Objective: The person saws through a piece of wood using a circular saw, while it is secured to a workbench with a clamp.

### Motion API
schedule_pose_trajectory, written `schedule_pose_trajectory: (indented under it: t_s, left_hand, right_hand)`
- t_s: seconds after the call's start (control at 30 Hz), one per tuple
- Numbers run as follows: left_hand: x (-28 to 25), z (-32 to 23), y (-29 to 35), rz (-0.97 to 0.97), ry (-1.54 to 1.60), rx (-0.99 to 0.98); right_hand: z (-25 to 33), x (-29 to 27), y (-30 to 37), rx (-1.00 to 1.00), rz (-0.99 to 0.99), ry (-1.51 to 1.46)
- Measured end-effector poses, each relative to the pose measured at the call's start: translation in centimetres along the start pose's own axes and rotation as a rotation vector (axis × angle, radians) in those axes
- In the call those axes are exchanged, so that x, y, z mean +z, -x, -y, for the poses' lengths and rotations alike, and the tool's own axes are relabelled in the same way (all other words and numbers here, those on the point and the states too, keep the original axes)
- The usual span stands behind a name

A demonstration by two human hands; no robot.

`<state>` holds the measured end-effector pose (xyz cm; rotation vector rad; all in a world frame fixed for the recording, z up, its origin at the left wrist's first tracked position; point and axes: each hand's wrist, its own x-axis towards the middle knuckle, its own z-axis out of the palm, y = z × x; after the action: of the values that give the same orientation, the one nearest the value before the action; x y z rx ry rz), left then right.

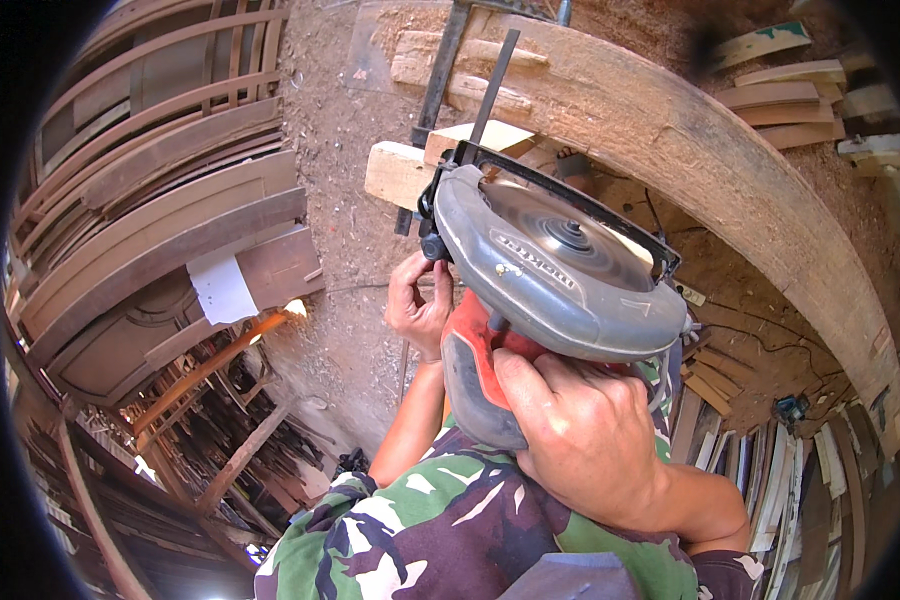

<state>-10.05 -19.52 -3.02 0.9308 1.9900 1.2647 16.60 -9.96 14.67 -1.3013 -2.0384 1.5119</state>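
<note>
A circular saw (560, 270) with a grey blade guard and a red and dark grey body is held up in front of me. Its round blade (573, 232) faces upward, and the black base plate (570, 200) runs along the far side. My right hand (590, 430) is wrapped around the saw's rear handle. At the saw's front left corner, the fingers of my left hand (418, 305) pinch a small black knob (433, 247). A narrow flat metal bar (494, 90) sticks out from the front of the base plate.
Beyond the saw lie pale wood blocks (395, 174) beside a dark metal bar (440, 75). A long, thick curved timber (710, 115) arcs from the far side to the right. Panelled wooden boards (160, 240) are stacked at left. Cables (770, 345) and loose strips (715, 375) lie right.
</note>
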Motion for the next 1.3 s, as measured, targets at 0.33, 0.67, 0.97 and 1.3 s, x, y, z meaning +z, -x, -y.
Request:
schedule_pose_trajectory:
  t_s: [0.33, 0.67, 0.97, 1.3]
  left_hand:
    - [0.4, 0.9, -0.6, 0.025, -0.067, 0.079]
    - [0.0, -0.9, -1.3, 0.074, -0.206, 0.222]
    - [-0.7, -2.9, -1.4, 0.116, -0.031, -0.147]
    - [-0.7, -2.0, -1.0, 0.056, 0.136, -0.245]
  right_hand:
    - [0.0, 0.1, -0.1, -0.004, -0.020, -0.031]
    - [0.0, 0.2, 0.1, 0.001, 0.005, -0.006]
    - [0.1, 0.0, 0.0, -0.006, -0.035, 0.006]
    - [-0.4, 0.5, -0.5, -0.114, -0.157, 0.052]
